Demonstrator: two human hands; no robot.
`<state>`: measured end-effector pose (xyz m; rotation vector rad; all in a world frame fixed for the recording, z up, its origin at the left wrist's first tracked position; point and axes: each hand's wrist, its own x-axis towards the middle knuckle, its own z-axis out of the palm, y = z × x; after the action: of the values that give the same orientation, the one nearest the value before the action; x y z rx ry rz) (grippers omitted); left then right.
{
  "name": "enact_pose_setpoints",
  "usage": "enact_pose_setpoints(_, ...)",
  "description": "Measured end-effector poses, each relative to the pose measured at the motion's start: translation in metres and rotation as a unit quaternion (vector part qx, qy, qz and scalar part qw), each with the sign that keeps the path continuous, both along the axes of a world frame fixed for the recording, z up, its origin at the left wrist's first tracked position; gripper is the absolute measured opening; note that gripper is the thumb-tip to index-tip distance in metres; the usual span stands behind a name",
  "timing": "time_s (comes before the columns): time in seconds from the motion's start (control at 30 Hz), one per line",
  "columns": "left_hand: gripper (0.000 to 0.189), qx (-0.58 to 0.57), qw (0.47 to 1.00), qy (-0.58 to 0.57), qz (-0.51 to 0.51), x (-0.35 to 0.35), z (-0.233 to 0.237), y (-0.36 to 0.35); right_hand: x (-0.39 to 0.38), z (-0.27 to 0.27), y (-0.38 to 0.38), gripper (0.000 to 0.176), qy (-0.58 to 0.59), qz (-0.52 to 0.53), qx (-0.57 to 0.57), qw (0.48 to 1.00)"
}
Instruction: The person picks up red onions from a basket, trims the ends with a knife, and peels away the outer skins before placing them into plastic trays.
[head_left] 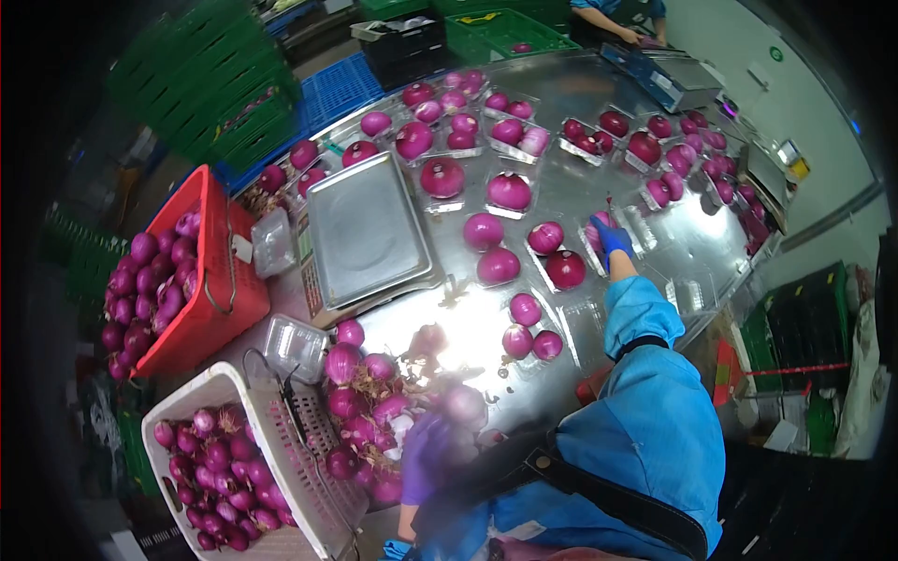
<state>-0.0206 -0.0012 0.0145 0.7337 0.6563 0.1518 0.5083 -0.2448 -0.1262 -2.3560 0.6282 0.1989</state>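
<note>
My right hand (pixel 615 239), in a blue glove, reaches over the steel table with its fingers closed on a red onion (pixel 596 224) in a clear plastic tray. Beside it stands a tray with two red onions (pixel 564 268). My left hand (pixel 427 456), gloved in purple, is smeared by motion low over a heap of red onions (pixel 360 402) and loose skins. A blurred pale onion (pixel 465 406) shows right at its fingers; I cannot tell whether they grip it. Three peeled onions (pixel 526 327) lie between the two hands.
A weighing scale (pixel 367 234) stands left of centre. A red crate (pixel 220 271) and a white basket (pixel 271 425) hold onions at the left. Filled trays (pixel 510 194) line the far side. Green crates (pixel 201 84) are stacked behind. Another person (pixel 622 19) works at the back.
</note>
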Motion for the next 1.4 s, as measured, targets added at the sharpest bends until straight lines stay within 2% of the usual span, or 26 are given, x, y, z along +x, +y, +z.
enact_pose_setpoints(0.03,0.049,0.004,1.000,0.005,0.011,-0.002,0.000,-0.001,-0.004,0.014,0.002,0.094,0.041,0.035,-0.038,0.998)
enact_pose_setpoints(0.1,0.048,-0.010,0.999,0.026,0.035,-0.016,-0.007,-0.002,0.000,0.010,0.002,0.088,-0.018,0.064,-0.086,0.994)
enact_pose_setpoints(0.13,0.049,0.177,0.982,0.014,-0.057,-0.021,-0.003,0.001,-0.013,0.037,0.005,0.098,-0.033,0.150,-0.013,0.988)
enact_pose_setpoints(0.17,0.049,0.188,0.981,0.033,-0.012,-0.032,0.005,0.006,-0.006,0.028,0.005,0.091,-0.058,0.171,-0.025,0.983)
enact_pose_setpoints(0.2,0.050,0.160,0.985,0.039,-0.057,-0.035,0.032,0.014,-0.023,0.034,0.018,0.080,-0.206,0.209,0.127,0.948)
enact_pose_setpoints(0.23,0.052,0.130,0.986,0.043,-0.096,-0.043,0.058,0.023,-0.011,0.023,0.023,0.068,-0.066,0.174,0.268,0.945)
enact_pose_setpoints(0.27,0.054,0.176,0.970,0.041,-0.161,-0.057,0.080,0.035,-0.043,0.054,0.049,0.060,-0.113,0.166,0.241,0.950)
enact_pose_setpoints(0.3,0.055,0.216,0.948,0.043,-0.232,-0.070,0.106,0.050,-0.042,0.044,0.063,0.055,-0.195,0.261,0.111,0.939)
enact_pose_setpoints(0.37,0.048,0.307,0.910,0.039,-0.275,-0.099,0.149,0.078,-0.089,0.067,0.100,0.050,-0.142,0.423,0.256,0.857)
enact_pose_setpoints(0.4,0.043,0.279,0.923,0.049,-0.261,-0.116,0.167,0.095,-0.122,0.087,0.123,0.045,-0.094,0.473,0.259,0.837)
enact_pose_setpoints(0.47,0.033,0.352,0.916,0.081,-0.172,-0.143,0.190,0.136,-0.201,0.146,0.163,0.039,0.051,0.518,0.223,0.824)
enact_pose_setpoints(0.5,0.032,0.383,0.911,0.099,-0.113,-0.167,0.172,0.165,-0.196,0.080,0.171,0.036,-0.097,0.598,0.258,0.753)
enact_pose_setpoints(0.57,0.026,0.313,0.934,0.161,0.057,-0.200,0.151,0.220,-0.253,0.107,0.197,0.036,-0.036,0.652,0.258,0.713)
enact_pose_setpoints(0.6,0.027,0.352,0.902,0.215,0.127,-0.221,0.132,0.246,-0.285,0.136,0.210,0.036,0.033,0.649,0.222,0.727)
enact_pose_setpoints(0.63,0.029,0.426,0.835,0.325,0.128,-0.257,0.090,0.285,-0.306,0.157,0.220,0.036,0.101,0.641,0.183,0.739)
enact_pose_setpoints(0.67,0.033,0.507,0.724,0.464,0.061,-0.265,0.101,0.291,-0.311,0.135,0.225,0.037,0.110,0.642,0.227,0.724)
enact_pose_setpoints(0.7,0.033,0.506,0.726,0.462,0.062,-0.287,0.088,0.308,-0.319,0.128,0.228,0.037,0.108,0.642,0.224,0.725)
enact_pose_setpoints(0.77,0.038,0.541,0.573,0.611,-0.076,-0.332,0.046,0.346,-0.331,0.122,0.235,0.038,0.092,0.672,0.228,0.698)
enact_pose_setpoints(0.9,0.043,0.469,0.617,0.604,-0.185,-0.340,0.038,0.354,-0.343,0.121,0.238,0.038,0.102,0.660,0.194,0.718)
enact_pose_setpoints(0.97,0.042,0.452,0.738,0.460,-0.199,-0.324,0.025,0.346,-0.348,0.117,0.239,0.038,0.104,0.655,0.190,0.724)
enact_pose_setpoints(1.07,0.036,0.587,0.684,0.395,-0.176,-0.267,0.045,0.314,-0.353,0.101,0.240,0.036,0.116,0.642,0.189,0.734)
enact_pose_setpoints(1.17,0.058,0.648,0.671,0.310,-0.184,-0.232,0.028,0.300,-0.361,0.089,0.242,0.035,0.111,0.651,0.212,0.720)
enact_pose_setpoints(1.23,0.067,0.663,0.642,0.317,-0.218,-0.212,0.008,0.293,-0.372,0.100,0.244,0.035,0.090,0.673,0.198,0.707)
enact_pose_setpoints(1.33,0.069,0.711,0.609,0.295,-0.190,-0.197,-0.015,0.287,-0.373,0.102,0.242,0.035,0.089,0.672,0.195,0.709)
enact_pose_setpoints(1.37,0.069,0.712,0.610,0.291,-0.188,-0.192,-0.018,0.292,-0.371,0.098,0.239,0.035,0.087,0.672,0.193,0.710)
enact_pose_setpoints(1.4,0.069,0.680,0.662,0.270,-0.162,-0.184,-0.006,0.297,-0.369,0.095,0.236,0.035,0.081,0.667,0.196,0.714)
